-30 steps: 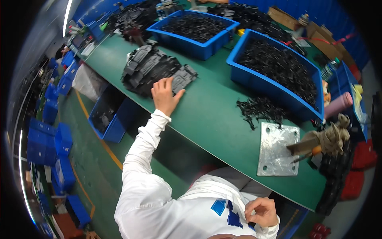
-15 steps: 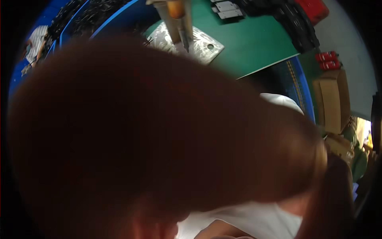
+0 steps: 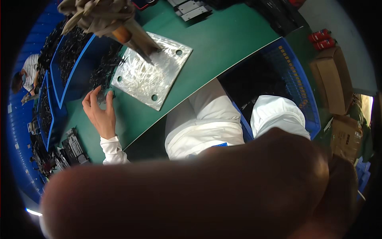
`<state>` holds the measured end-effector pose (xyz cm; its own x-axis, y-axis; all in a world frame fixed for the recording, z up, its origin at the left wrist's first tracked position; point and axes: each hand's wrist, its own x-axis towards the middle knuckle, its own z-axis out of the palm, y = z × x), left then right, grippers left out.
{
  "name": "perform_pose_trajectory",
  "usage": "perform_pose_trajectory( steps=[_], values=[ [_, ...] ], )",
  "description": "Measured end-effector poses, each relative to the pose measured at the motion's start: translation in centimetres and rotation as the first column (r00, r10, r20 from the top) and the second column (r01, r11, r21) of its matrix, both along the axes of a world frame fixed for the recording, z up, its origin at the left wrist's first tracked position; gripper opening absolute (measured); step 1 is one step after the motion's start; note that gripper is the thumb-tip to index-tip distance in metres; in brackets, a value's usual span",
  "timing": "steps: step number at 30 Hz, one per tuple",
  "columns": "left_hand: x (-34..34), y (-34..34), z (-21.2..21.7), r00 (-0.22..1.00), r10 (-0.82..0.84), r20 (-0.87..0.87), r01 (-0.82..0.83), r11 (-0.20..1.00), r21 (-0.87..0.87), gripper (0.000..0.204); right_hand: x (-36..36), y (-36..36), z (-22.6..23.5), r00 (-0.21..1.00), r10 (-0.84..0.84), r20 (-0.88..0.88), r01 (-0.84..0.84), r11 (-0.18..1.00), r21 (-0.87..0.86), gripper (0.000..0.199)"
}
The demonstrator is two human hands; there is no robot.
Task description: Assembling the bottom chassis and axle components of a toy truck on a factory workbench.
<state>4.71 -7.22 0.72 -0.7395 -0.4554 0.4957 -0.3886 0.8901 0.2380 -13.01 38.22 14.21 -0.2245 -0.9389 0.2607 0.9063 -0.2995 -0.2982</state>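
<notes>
My left hand (image 3: 101, 115), in a white sleeve, is low over the green table with thumb and fingers apart, beside small loose black parts (image 3: 104, 71). No held thing shows in it. Large and blurred, my right hand (image 3: 191, 187) fills the lower picture very near the camera, its fingers too smeared to read. A scratched metal plate (image 3: 171, 65) with corner holes lies right of my left hand. From it rises a post (image 3: 139, 35) topped by a bundle of tan strips (image 3: 99, 16), with an orange-handled tool (image 3: 122, 35) alongside.
Blue bins (image 3: 75, 59) of black parts line the left, with a person in a striped shirt (image 3: 30, 71) beyond. Black-and-grey parts (image 3: 191, 8) lie at the back. A blue crate (image 3: 308, 95) stands right of my lap, near cardboard boxes (image 3: 332, 79) and red cylinders (image 3: 324, 40).
My right hand, which covered most of the picture, has dropped lower. My left hand, the plate and my lap now show. The table view has shifted leftward.
</notes>
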Motion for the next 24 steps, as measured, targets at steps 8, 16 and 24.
perform_pose_trajectory(
  steps=[8,16,24],
  values=[
    [-1.6,-0.8,-1.9,0.994,0.008,0.113,-0.011,0.999,0.034,0.032,5.2,-7.8,1.0,0.994,0.058,0.088,-0.050,0.994,-0.096,0.035],
    [-0.8,-0.4,0.6,0.986,0.061,0.153,-0.080,0.990,0.120,0.028,4.7,-15.1,1.1,0.961,0.183,0.205,-0.139,0.967,-0.212,0.035],
    [-0.4,0.5,0.8,0.998,0.004,0.069,-0.017,0.982,0.188,0.032,2.2,-15.9,0.0,0.990,-0.138,0.029,0.141,0.957,-0.255,0.024]
  ],
)
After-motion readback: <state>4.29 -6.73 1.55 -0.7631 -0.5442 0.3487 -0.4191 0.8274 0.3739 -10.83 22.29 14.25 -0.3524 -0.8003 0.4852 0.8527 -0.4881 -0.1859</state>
